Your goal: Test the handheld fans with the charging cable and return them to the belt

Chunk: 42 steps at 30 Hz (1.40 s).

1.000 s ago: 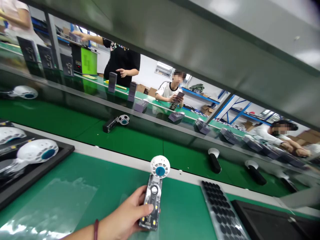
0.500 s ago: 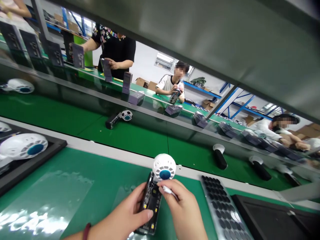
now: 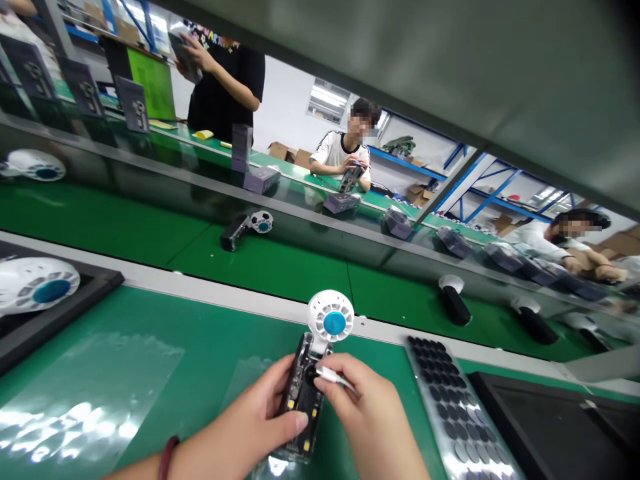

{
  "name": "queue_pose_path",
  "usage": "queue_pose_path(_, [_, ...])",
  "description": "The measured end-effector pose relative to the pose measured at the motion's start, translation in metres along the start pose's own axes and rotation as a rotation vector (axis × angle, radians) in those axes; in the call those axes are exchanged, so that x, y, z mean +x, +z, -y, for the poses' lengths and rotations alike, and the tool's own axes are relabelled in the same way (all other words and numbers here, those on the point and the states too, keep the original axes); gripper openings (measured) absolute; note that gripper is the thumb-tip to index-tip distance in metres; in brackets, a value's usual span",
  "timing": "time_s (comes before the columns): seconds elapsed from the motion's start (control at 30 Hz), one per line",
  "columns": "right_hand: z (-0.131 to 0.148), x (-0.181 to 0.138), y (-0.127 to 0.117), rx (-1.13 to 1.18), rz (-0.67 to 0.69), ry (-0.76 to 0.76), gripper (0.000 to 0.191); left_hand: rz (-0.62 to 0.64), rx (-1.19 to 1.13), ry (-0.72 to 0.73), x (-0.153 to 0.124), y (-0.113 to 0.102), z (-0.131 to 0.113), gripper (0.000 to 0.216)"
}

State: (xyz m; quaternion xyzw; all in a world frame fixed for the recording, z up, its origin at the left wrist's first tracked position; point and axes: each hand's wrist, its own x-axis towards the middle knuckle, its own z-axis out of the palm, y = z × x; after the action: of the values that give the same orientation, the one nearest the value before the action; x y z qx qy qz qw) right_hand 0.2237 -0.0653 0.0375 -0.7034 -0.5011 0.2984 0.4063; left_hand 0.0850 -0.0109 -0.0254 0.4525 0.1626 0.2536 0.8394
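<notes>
My left hand [image 3: 250, 427] grips a small handheld fan [image 3: 313, 373] by its clear-cased black handle, over the green mat at the near edge. The fan's round white head with a blue centre [image 3: 331, 316] points away from me. My right hand [image 3: 367, 417] is closed in a pinch on a small white piece [image 3: 331, 375] and presses it against the upper part of the handle. A dark red band sits on my left wrist.
A sheet of dark round stickers [image 3: 453, 413] lies right of my hands, beside a black tray [image 3: 560, 433]. Another black tray [image 3: 55, 313] at left holds white fans [image 3: 35, 285]. Clear plastic film [image 3: 85, 407] lies on the mat. Fans ride the green conveyor [image 3: 280, 267]; several people work beyond it.
One second ago only my left hand held the fan. My right hand came in with a small white piece and now presses it on the handle. My view shifted slightly.
</notes>
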Motion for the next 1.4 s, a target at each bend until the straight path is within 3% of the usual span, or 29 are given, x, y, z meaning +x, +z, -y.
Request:
queue_pose_path(0.13, [0.001, -0.001, -0.001, -0.093, -0.017, -0.089, 0.02, -0.017, 0.002, -0.042, 0.0, 0.001, -0.003, 0.052])
queue_pose_path(0.4, [-0.002, -0.002, -0.001, -0.191, 0.003, -0.123, 0.02, -0.031, 0.082, -0.091, 0.0, 0.006, -0.013, 0.059])
queue_pose_path(0.7, [-0.002, -0.002, 0.0, -0.258, 0.022, -0.089, 0.019, 0.005, 0.031, -0.002, 0.001, -0.006, 0.012, 0.055])
queue_pose_path(1.0, [-0.005, -0.004, 0.0, -0.354, 0.036, -0.176, 0.027, -0.016, 0.09, -0.043, -0.001, -0.004, 0.007, 0.062])
queue_pose_path(1.27, [-0.007, -0.009, 0.009, -0.679, -0.087, -0.301, 0.036, -0.016, 0.044, -0.047, -0.002, -0.003, 0.007, 0.058])
queue_pose_path(1.4, [-0.011, -0.008, 0.015, -0.644, -0.16, -0.2, 0.03, -0.014, 0.008, -0.074, 0.0, -0.003, 0.005, 0.056])
